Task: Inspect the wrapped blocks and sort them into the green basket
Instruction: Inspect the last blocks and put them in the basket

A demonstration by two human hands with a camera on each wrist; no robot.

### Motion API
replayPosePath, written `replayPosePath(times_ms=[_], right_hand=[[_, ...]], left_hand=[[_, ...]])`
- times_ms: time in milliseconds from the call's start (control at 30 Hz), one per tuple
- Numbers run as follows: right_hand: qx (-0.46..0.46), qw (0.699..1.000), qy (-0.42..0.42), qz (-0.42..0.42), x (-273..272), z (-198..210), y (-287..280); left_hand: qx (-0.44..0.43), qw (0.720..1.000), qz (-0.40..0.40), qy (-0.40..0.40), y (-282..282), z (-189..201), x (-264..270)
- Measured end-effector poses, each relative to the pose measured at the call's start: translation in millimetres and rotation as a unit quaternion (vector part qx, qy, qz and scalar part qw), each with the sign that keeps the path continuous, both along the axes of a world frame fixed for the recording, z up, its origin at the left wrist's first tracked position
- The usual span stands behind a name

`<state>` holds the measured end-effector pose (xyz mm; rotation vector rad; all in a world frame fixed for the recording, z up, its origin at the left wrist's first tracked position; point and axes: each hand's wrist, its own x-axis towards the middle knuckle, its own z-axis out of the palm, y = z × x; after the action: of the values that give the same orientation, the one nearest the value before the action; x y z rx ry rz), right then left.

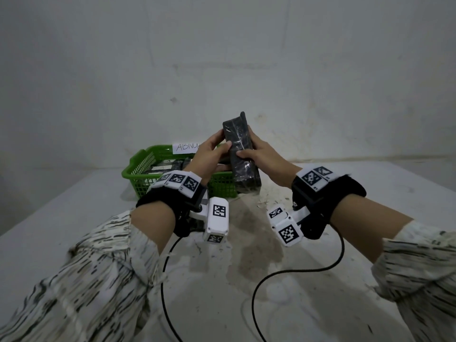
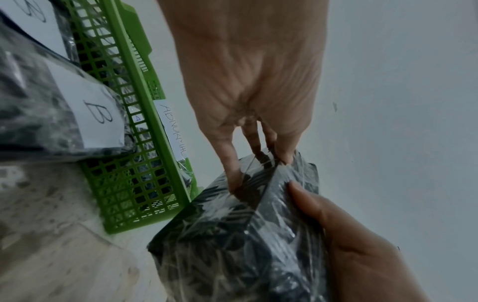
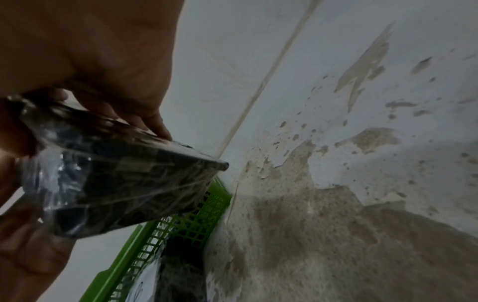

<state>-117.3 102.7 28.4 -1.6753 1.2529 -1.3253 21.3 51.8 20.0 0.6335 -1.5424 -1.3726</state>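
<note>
A black block in clear plastic wrap (image 1: pixel 243 154) is held up on end above the right edge of the green basket (image 1: pixel 138 169). My left hand (image 1: pixel 212 154) grips its left side, thumb on the front face. My right hand (image 1: pixel 259 154) grips its right side, thumb across the front. In the left wrist view the wrapped block (image 2: pixel 240 235) fills the lower middle, with my left hand's fingers (image 2: pixel 230 163) on its top edge. The right wrist view has the block (image 3: pixel 116 179) over the basket (image 3: pixel 155 235). Several wrapped blocks with white letter labels (image 2: pixel 95 106) lie inside the basket.
A white paper tag with handwriting (image 1: pixel 187 146) is fixed to the basket's far rim. The basket sits on a worn white table (image 1: pixel 345 280) near a grey wall (image 1: pixel 222 58). Two black cables (image 1: pixel 254 292) trail over the table from my wrist units.
</note>
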Motion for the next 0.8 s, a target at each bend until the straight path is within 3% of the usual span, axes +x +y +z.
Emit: replayPosePath(times_ms=[167,400,500,567,700,800], right_hand=[[0.029,0.995,0.087,0.031,-1,-1,5],[-0.004,0.996,0.072,0.043,-3,-1,17],[-0.035,0.992,0.105,0.055,-2,-1,20],[-0.068,0.993,0.098,0.02,-2,-2,20],[-0.09,0.992,0.054,-0.065,0,2,15],[-0.062,0.996,0.052,-0.039,-1,6,17]], left_hand=[[0.014,0.999,0.016,0.025,-4,-3,2],[0.036,0.997,0.044,0.06,-4,-2,4],[0.064,0.992,0.062,0.086,-3,0,5],[0.073,0.992,0.043,0.09,-1,0,3],[0.051,0.998,-0.034,0.011,9,-1,3],[0.069,0.995,-0.064,0.024,13,0,5]])
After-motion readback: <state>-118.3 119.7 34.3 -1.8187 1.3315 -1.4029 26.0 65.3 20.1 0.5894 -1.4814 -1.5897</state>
